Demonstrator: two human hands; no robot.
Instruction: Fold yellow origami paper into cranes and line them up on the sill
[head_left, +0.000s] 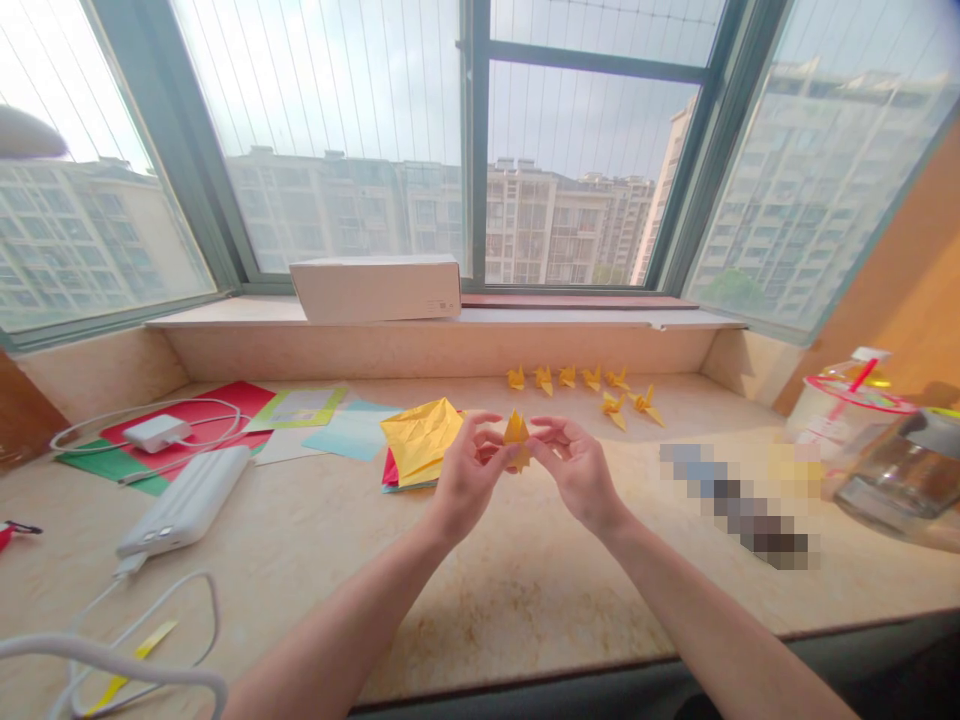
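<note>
Our fingers (498,461) curved inward, left hand (466,470) and right hand (585,468) facing, pinching a small pointed yellow folded-paper piece (516,430) between them.

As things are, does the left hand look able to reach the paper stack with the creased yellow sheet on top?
Probably yes: the paper stack lies close beside the left hand, with nothing visible between them. However, it is holding the folded yellow paper, so it might first need to let go.
</note>
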